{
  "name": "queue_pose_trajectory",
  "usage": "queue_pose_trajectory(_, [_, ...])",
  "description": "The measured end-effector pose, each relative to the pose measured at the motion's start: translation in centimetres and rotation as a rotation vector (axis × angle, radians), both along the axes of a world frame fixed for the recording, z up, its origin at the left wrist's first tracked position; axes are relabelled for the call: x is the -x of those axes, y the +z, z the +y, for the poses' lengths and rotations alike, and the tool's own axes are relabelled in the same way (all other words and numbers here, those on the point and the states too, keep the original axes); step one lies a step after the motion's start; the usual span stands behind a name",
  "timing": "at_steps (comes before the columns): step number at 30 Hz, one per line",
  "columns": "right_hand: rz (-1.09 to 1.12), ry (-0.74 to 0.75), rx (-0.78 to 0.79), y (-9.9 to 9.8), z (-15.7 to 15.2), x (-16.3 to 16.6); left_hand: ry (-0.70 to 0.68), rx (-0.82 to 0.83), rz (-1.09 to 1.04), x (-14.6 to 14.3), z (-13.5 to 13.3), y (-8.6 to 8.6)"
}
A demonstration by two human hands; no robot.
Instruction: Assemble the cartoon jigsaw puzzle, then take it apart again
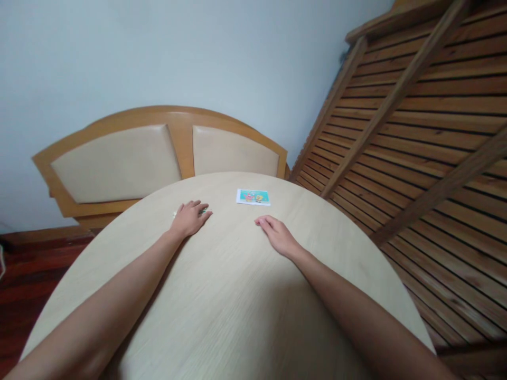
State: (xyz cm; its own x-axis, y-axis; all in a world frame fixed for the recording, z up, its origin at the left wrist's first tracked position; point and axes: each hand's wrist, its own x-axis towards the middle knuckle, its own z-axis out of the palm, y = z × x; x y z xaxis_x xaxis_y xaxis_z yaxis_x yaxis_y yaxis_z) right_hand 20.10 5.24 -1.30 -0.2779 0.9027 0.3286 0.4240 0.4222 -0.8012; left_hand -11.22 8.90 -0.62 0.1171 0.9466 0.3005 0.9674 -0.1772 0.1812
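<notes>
On the round pale wood table (222, 295), my left hand (190, 217) lies palm down with its fingers spread. Under and around it show bits of some small light and dark pieces (204, 211), mostly covered by the fingers and too small to name. My right hand (277, 233) rests to the right, thumb and fingers pressed together; whatever is between the fingertips, if anything, is hidden. Just beyond the right hand lies a flat card or picture sheet (253, 197), turquoise with pink and yellow cartoon figures and a white edge. Neither hand touches it.
Behind the table stands a wooden headboard (180, 142) with cream padded panels, against a pale wall (178, 53). A large slatted wood frame (415, 132) leans along the right side. Dark red flooring (39, 274) shows at the left.
</notes>
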Motion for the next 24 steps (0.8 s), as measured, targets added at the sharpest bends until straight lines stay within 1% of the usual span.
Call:
queue_pose_trajectory(3, [-0.103,-0.064,-0.068,0.4,-1.2,-0.6,-0.019,-0.071,0.015,-1.5,-1.0,0.6])
queue_pose_trajectory(6, [-0.25,-0.094,-0.129,0.6,-1.7,0.1,-0.142,-0.105,0.018,-4.1,-2.1,0.8])
queue_pose_trajectory(9, [-0.526,-0.14,-0.179,0.8,-1.6,0.4,-0.31,-0.047,0.046,-6.8,-3.0,0.2])
queue_pose_trajectory(11, [-0.652,-0.128,-0.138,0.9,-1.4,0.1,-0.393,0.003,0.06,-7.9,-3.5,-0.4])
queue_pose_trajectory(12, [-0.685,-0.106,-0.104,0.9,-1.2,-0.1,-0.412,0.022,0.062,-8.2,-3.7,-0.5])
queue_pose_trajectory(15, [-0.727,-0.056,-0.042,0.9,-1.0,-0.5,-0.448,0.095,0.062,-8.4,-4.2,-0.3])
queue_pose_trajectory(19, [-0.731,-0.06,-0.027,0.8,-1.0,-0.6,-0.46,0.19,0.079,-8.3,-4.7,0.7])
queue_pose_trajectory(21, [-0.729,-0.064,-0.024,0.8,-1.0,-0.6,-0.449,0.202,0.078,-8.5,-4.9,1.0])
queue_pose_trajectory(24, [-0.734,-0.071,-0.02,0.8,-1.0,-0.7,-0.447,0.192,0.059,-8.6,-4.9,0.8])
